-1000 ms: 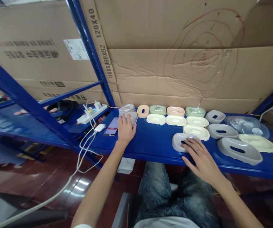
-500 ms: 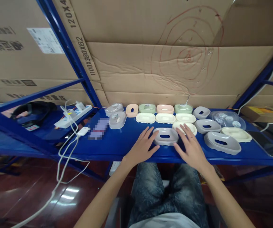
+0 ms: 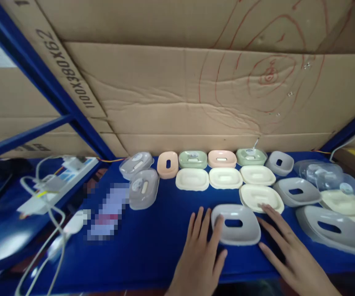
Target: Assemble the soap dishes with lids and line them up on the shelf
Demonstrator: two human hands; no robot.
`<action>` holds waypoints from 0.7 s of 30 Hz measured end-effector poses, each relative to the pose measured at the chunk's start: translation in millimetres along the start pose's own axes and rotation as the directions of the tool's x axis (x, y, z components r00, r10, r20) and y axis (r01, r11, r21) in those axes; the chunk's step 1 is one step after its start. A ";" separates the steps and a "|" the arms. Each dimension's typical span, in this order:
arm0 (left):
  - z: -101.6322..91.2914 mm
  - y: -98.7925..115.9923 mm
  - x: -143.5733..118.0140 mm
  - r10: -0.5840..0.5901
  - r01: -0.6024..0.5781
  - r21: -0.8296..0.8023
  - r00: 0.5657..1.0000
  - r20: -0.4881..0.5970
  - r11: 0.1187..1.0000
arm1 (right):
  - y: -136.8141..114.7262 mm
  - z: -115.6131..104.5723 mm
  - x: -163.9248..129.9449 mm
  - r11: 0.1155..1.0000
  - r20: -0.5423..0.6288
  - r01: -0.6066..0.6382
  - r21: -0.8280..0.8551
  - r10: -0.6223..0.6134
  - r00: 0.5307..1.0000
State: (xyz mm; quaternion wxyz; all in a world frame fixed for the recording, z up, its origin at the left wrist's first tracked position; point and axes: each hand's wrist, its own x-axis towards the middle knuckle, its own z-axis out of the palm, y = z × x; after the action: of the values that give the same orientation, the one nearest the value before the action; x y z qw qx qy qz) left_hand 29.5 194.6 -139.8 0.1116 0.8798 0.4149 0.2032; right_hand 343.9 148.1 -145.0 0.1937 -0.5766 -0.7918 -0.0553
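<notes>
- Where the blue shelf (image 3: 152, 242) runs nearest the camera, a grey soap dish (image 3: 235, 224) with a slot in its middle lies flat, between the two hands.
- The left hand (image 3: 202, 250) lies open and flat on the shelf, fingers spread; its fingertips touch the dish's left edge, and it grips nothing.
- The right hand (image 3: 291, 250) is open too, fingers stretched along the dish's right side, holding nothing.
- Just behind the dish lie cream dishes (image 3: 226, 177) in a row, and behind them pink and green ones (image 3: 208, 158) against the cardboard boxes (image 3: 196, 94).
- To the right lie more grey dishes (image 3: 331, 228) and clear lids (image 3: 319, 169).
- To the left are two translucent lidded dishes (image 3: 143, 188), then a white power strip (image 3: 56, 183) with cables.
</notes>
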 end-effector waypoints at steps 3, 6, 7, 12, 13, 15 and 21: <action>5.6 -2.3 -2.5 0.029 -0.029 0.004 1.000 -0.001 1.000 | 2.1 -0.4 -3.6 1.000 -0.010 0.016 -0.009 -0.016 1.000; -3.3 -2.1 4.1 0.006 -0.006 0.012 1.000 0.004 1.000 | 5.4 0.1 4.2 1.000 -0.008 0.022 -0.012 -0.022 1.000; -8.1 -1.5 6.8 -0.003 0.003 0.014 1.000 0.004 1.000 | 6.1 0.5 7.8 1.000 -0.009 0.025 -0.009 -0.025 1.000; -21.4 2.5 12.5 -0.020 0.019 0.020 1.000 0.015 1.000 | 5.0 1.1 16.7 0.999 -0.025 0.043 0.023 -0.042 0.999; -21.1 2.8 12.1 -0.021 0.021 0.021 1.000 0.020 1.000 | 4.3 0.7 16.9 0.999 -0.026 0.040 0.029 -0.039 0.999; -18.8 2.6 11.2 -0.022 0.022 0.019 1.000 0.017 1.000 | 2.9 -0.4 17.0 0.999 -0.033 0.033 0.042 -0.031 0.999; -14.0 -0.3 10.3 -0.003 0.003 0.007 1.000 -0.016 1.000 | 2.2 -1.6 18.2 0.998 -0.052 0.030 0.055 -0.027 0.998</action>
State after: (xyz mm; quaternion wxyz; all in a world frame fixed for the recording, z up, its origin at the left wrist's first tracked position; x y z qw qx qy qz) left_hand 28.9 203.2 -124.7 0.1058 0.8778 0.4179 0.2087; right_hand 341.6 164.6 -137.1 0.2291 -0.5580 -0.7960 -0.0507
